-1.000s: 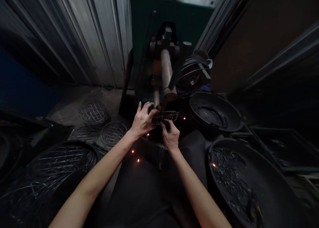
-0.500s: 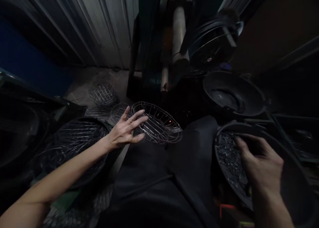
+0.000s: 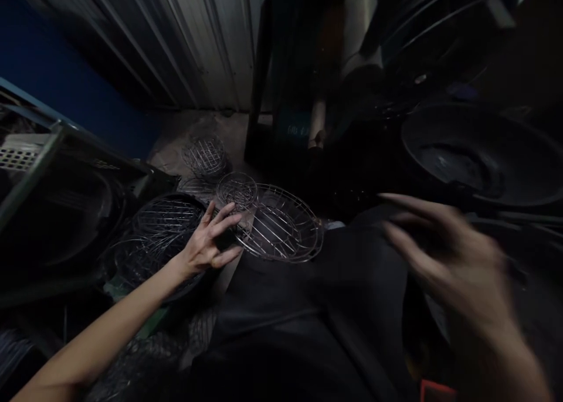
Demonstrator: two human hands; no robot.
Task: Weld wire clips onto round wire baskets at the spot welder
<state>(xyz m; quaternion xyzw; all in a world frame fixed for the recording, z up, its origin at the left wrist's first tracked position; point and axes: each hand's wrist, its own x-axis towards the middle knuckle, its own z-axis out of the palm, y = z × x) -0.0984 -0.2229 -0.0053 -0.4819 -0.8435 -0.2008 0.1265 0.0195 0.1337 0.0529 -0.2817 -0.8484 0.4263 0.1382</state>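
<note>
A shallow round wire basket (image 3: pixel 281 226) sits over my dark-clad lap, its left rim near my left hand (image 3: pixel 211 241). The fingers of that hand are spread, with nothing seen in them; whether the tips touch the rim, I cannot tell. To the right, my right hand (image 3: pixel 457 261) is smeared by motion, above the right side of my lap. Its index finger and thumb point left with a gap between them. The other fingers are blurred, so anything small in them is hidden.
At left, a dark tub (image 3: pixel 169 214) holds wire grids. Beyond it, a smaller wire ring piece (image 3: pixel 237 191) and a stack of wire baskets (image 3: pixel 204 156) rest on the floor. A dark machine with a pale cylinder (image 3: pixel 358 21) stands ahead. A wide black basin (image 3: pixel 484 156) is at right.
My right hand has risen leftward, away from the tub of small metal pieces. My left hand has shifted slightly left and down from over the basket. The view has turned left.
</note>
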